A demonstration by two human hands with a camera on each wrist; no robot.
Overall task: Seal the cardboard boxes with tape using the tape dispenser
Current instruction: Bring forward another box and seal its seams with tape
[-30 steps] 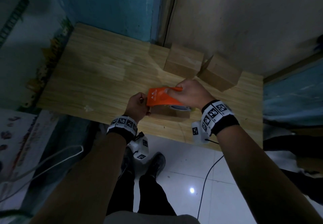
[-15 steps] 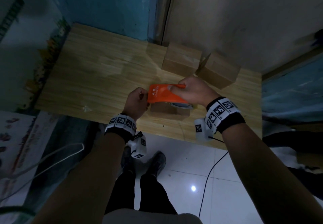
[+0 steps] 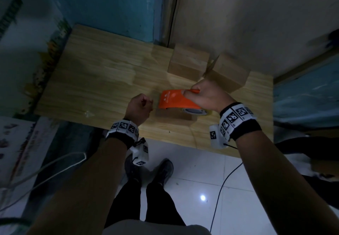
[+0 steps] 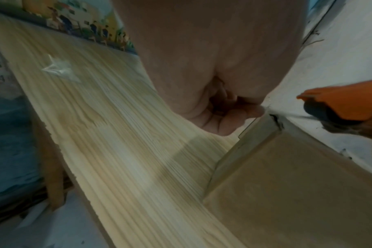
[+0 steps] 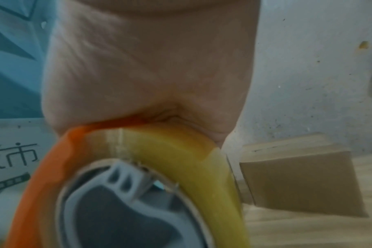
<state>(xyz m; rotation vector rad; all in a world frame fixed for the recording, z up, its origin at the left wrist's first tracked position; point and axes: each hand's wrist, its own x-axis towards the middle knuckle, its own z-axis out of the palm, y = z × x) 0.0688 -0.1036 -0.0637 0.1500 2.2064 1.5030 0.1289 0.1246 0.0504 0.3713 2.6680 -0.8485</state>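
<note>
Head view: right hand (image 3: 207,95) grips the dispenser (image 3: 176,101) atop the box (image 3: 174,116) at the tabletop's (image 3: 95,73) near edge, while left hand (image 3: 139,107) fingers curl empty just beside it.

near box (image 3: 174,116) mostly hidden under dispenser (image 3: 174,100)

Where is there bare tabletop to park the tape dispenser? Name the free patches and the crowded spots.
Free: the wide stretch of wooden table left of the left hand, apart from a small plastic scrap near its front edge. Crowded: the right half, where the right hand holds the orange tape dispenser over the near cardboard box, with two cardboard boxes behind against the wall.
</note>
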